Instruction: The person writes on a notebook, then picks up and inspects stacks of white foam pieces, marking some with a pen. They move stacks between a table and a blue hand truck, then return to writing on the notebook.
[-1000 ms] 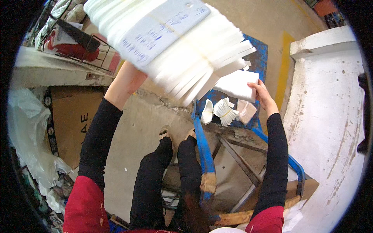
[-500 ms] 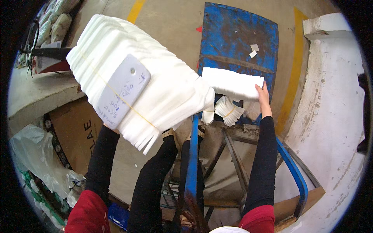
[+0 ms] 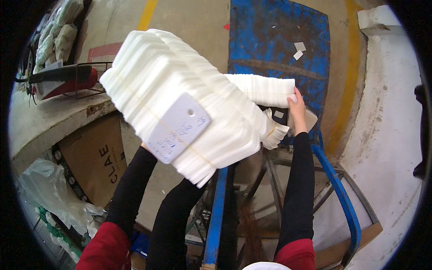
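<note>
A large bundle of white, cloth-like cut pieces [image 3: 211, 108] is held up at the middle left, tied round with a thin yellowish band. Under that band lies a pale plate with a hole and handwriting [image 3: 180, 123]. My left hand [image 3: 143, 146] carries the bundle from beneath; nearly all of its fingers are hidden. With my right hand [image 3: 298, 112] I grip the right end of a white stack of similar pieces [image 3: 267, 87], thumb on top. The big bundle covers that stack's left end. Just below it, a small banded white bundle [image 3: 275, 133] shows partly.
A worn blue cart platform [image 3: 279, 31] with paper scraps lies ahead, its blue handle bars [image 3: 337, 193] near me. A white wall [image 3: 382, 135] rises at right. A cardboard box [image 3: 94, 157] and clear plastic [image 3: 58, 184] sit at left, and wrapped sacks [image 3: 63, 36] at far left.
The large bundle has moved right and slightly down in view, now covering the stack's left end and part of the small bundles. My right hand stays on the stack's right end.
</note>
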Demonstrator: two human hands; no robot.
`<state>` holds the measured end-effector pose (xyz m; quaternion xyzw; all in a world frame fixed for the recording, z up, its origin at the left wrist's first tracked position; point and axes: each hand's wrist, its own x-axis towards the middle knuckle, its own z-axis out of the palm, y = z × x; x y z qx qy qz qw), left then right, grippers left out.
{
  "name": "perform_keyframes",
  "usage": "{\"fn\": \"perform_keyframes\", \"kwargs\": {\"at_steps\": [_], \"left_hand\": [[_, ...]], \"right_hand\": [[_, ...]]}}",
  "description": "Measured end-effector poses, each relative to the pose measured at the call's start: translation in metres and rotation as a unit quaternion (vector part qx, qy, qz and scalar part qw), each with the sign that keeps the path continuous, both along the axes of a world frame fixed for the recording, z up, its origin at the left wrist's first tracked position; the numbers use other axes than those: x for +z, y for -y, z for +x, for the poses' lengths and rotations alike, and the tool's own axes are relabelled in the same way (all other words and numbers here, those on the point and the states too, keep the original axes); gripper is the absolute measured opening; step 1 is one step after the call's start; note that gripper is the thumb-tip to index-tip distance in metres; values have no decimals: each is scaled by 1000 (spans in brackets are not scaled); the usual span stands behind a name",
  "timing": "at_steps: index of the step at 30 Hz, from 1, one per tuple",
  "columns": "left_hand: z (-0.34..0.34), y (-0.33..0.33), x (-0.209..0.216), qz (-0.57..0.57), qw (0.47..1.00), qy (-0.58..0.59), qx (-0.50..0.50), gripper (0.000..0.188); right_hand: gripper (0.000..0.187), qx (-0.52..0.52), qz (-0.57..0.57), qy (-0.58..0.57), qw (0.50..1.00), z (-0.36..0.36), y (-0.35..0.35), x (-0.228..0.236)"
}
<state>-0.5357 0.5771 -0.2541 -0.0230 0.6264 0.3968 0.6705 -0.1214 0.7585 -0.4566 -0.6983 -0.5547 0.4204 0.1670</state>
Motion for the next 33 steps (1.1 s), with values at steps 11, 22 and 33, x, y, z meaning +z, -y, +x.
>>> {"fn": "perform_keyframes", "kwargs": {"at_steps": [11, 22, 33], "left_hand": [[96, -51, -51, -36, 990, 78, -109, 53], [104, -67, -34, -39, 987, 87, -125, 55], [81, -57, -42, 88, 982, 154, 59, 61]], "right_hand": [[69, -88, -203, -467, 856, -9, 31, 119], [87, 124, -317, -300, 891, -41, 27, 165], [114, 19, -256, -404, 878, -92, 95, 143]]}}
